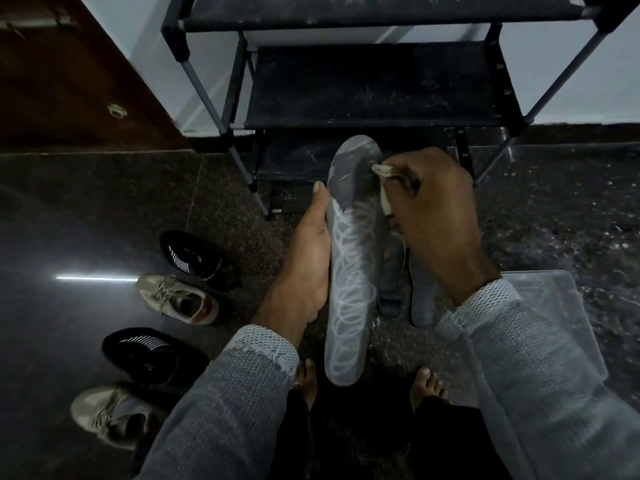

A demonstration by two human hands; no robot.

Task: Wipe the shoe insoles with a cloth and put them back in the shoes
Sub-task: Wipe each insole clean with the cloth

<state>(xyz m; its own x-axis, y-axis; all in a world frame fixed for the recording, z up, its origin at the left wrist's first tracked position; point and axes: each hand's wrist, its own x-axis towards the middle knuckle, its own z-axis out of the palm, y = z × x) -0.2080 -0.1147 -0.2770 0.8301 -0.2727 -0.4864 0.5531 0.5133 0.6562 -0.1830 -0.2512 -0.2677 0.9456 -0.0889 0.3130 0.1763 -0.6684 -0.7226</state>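
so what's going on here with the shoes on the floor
A person is wiping a long grey insole with white loop markings. The left hand grips its edge while the right hand rubs a small pale cloth near the toe end. Two black shoes and two beige shoes wait on the floor.

Left hand [306, 258] grips the grey insole [351, 258] along its nine o'clock edge, toe toward twelve. Right hand [433, 216] pinches a pale cloth [382, 187] against the insole's upper two o'clock edge. Four shoes [180, 299] lie at eight o'clock.
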